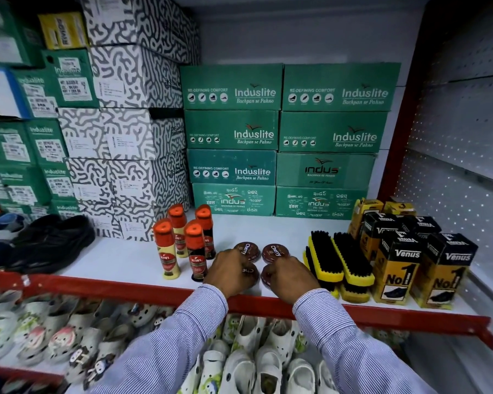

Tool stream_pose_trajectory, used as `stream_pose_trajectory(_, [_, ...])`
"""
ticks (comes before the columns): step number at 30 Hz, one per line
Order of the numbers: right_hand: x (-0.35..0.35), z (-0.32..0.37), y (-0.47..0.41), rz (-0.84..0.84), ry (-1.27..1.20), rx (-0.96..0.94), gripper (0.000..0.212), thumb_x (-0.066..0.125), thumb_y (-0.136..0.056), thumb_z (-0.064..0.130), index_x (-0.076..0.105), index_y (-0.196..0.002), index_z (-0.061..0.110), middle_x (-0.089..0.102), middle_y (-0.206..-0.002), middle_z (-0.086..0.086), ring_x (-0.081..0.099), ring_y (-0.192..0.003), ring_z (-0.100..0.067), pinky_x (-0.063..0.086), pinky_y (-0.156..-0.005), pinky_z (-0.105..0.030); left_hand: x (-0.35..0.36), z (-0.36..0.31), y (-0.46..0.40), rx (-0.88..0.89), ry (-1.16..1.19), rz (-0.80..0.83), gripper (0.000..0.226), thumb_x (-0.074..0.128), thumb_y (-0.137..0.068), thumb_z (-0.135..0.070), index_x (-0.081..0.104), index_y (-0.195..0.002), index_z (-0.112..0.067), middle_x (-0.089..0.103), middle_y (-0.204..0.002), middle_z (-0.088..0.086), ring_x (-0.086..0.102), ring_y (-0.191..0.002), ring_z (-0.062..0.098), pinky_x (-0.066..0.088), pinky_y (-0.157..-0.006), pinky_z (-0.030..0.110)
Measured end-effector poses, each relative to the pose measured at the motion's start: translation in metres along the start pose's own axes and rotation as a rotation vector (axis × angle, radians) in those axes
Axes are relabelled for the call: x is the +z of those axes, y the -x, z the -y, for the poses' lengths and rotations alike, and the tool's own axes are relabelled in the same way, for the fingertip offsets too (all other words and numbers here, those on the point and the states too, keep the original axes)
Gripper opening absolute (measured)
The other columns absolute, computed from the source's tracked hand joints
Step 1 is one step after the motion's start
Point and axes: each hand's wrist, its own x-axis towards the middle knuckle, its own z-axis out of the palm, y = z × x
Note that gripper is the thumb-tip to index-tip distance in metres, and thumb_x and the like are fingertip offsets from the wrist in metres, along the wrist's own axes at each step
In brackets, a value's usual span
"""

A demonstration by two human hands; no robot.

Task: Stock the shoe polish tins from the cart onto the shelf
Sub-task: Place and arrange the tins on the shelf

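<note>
Two round dark-red polish tins marked "Cherry" lie flat on the white shelf (125, 263), the left tin (247, 249) and the right tin (274, 252) side by side. In front of them sit two more tins, mostly covered by my hands. My left hand (229, 273) is curled over the front left tin (250, 271), fingers closed on it. My right hand (289, 277) grips the front right tin (265, 275) the same way. Both front tins rest on the shelf near its red front edge (382, 315). The cart is out of view.
Several Kiwi liquid polish bottles (194, 251) stand just left of my left hand. Yellow shoe brushes (339, 260) lie right of my right hand, then Venus boxes (396, 268). Green Induslite shoe boxes (234, 166) are stacked behind. Black shoes (52, 240) sit far left; white clogs (239, 365) fill the shelf below.
</note>
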Motion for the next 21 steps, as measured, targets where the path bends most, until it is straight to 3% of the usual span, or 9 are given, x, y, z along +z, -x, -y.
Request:
stream_pose_trajectory(4, [-0.0006,0.0009,0.0028,0.009,-0.016,0.015,0.026,0.052,-0.084,0.019,0.077,-0.091,0.022,0.071,-0.101,-0.016,0.065,-0.098,-0.036,0.038,-0.070,-0.026,-0.0006,-0.0020,0.0007,-0.027,-0.012,0.002,0.025,0.074,-0.073,-0.040,0.081,-0.095,-0.031,0.081,-0.101,0.005,0.074,-0.096,0.022,0.058,-0.089,0.032])
stream_pose_trajectory(21, [-0.0082,0.0061,0.0071,0.031,-0.018,0.031,0.029,0.050,-0.089,0.023,0.078,-0.098,0.020,0.070,-0.110,-0.016,0.064,-0.102,-0.036,0.047,-0.078,-0.031,0.0000,-0.0007,0.0004,-0.032,-0.021,0.013,0.022,0.075,-0.074,-0.038,0.082,-0.094,-0.030,0.081,-0.099,0.004,0.074,-0.095,0.021,0.058,-0.088,0.029])
